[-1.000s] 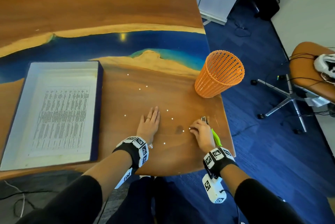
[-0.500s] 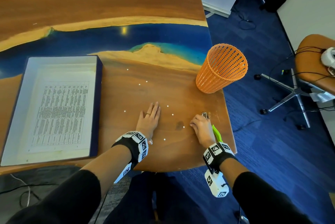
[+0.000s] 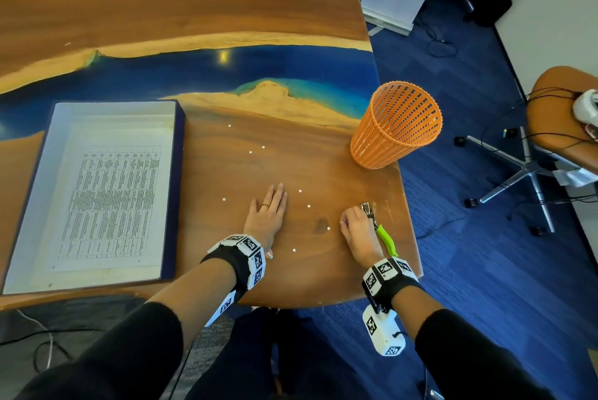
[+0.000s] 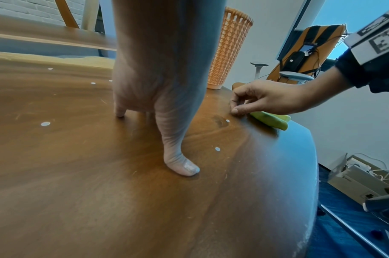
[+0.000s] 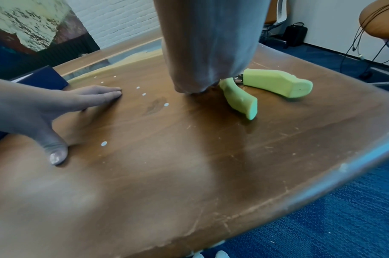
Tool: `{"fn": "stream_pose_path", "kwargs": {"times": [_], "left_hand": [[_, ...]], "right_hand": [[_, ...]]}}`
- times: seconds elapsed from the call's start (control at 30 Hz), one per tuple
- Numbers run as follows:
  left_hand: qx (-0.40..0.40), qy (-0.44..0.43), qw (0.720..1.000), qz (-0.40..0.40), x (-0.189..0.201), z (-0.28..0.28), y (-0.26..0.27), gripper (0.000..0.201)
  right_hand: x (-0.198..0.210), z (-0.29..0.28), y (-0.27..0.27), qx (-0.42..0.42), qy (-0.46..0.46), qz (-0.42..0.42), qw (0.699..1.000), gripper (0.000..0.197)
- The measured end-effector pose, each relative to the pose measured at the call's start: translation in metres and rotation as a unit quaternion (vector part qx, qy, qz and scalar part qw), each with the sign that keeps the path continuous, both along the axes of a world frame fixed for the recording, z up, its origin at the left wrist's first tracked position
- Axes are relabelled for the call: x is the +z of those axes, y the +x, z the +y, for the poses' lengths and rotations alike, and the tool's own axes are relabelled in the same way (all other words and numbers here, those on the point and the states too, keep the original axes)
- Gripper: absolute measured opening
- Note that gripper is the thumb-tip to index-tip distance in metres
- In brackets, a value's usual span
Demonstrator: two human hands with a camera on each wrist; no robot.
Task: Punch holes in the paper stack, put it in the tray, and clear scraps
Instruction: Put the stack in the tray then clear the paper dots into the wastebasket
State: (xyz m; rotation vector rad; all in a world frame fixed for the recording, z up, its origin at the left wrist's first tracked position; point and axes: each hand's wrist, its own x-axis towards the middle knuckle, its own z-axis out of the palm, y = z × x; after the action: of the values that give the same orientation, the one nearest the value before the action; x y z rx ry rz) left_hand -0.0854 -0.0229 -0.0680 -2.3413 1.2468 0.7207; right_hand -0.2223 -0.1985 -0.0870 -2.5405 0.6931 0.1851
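The printed paper stack (image 3: 110, 205) lies in the white tray (image 3: 176, 179) at the left. Several white round scraps (image 3: 224, 199) dot the wooden table (image 3: 310, 276). My left hand (image 3: 268, 215) rests flat on the table among them, fingers straight (image 5: 96, 95). My right hand (image 3: 356, 229) is curled, its thumb and forefinger (image 4: 235, 109) pinching a tiny scrap at the table top; the scrap itself barely shows. The green-handled hole punch (image 3: 383, 234) lies just right of that hand, handles spread (image 5: 275, 82), and nothing holds it.
An orange mesh basket (image 3: 396, 127) stands at the table's right edge, beyond the right hand. More scraps lie by a dark knot (image 3: 321, 225) between the hands. The table's rounded edge (image 3: 417, 257) runs close to the punch. A chair (image 3: 563, 114) stands on the blue carpet.
Both hands stay almost in place. The right hand's fingertips have closed in on the spot where a scrap lay beside them. My head has shifted slightly.
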Motion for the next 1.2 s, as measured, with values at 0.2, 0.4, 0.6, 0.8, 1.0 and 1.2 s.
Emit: {"fn": "stream_pose_path", "kwargs": {"times": [0.2, 0.4, 0.6, 0.8, 1.0, 1.2], "left_hand": [[-0.01, 0.004, 1.0, -0.012, 0.001, -0.001, 0.0, 0.147], [-0.011, -0.002, 1.0, -0.004, 0.003, 0.0, 0.0, 0.143], [-0.003, 0.003, 1.0, 0.004, 0.005, 0.0, -0.001, 0.139], [0.005, -0.011, 1.0, 0.002, 0.006, 0.001, -0.001, 0.127], [-0.005, 0.002, 1.0, -0.001, 0.007, 0.002, -0.001, 0.131], [-0.002, -0.001, 1.0, -0.002, 0.007, 0.002, -0.002, 0.124]], "right_hand": [[0.02, 0.002, 0.017, -0.015, 0.021, -0.099, 0.995, 0.015], [0.092, -0.013, 0.065, 0.012, -0.045, -0.265, 0.963, 0.004], [0.157, -0.076, 0.096, -0.103, -0.072, -0.408, 0.904, 0.01], [0.153, -0.139, 0.102, -0.172, -0.055, -0.28, 0.943, 0.014], [0.147, -0.162, 0.1, -0.147, -0.038, -0.218, 0.964, 0.016], [0.149, -0.164, 0.097, -0.143, -0.079, -0.2, 0.966, 0.018]]}}
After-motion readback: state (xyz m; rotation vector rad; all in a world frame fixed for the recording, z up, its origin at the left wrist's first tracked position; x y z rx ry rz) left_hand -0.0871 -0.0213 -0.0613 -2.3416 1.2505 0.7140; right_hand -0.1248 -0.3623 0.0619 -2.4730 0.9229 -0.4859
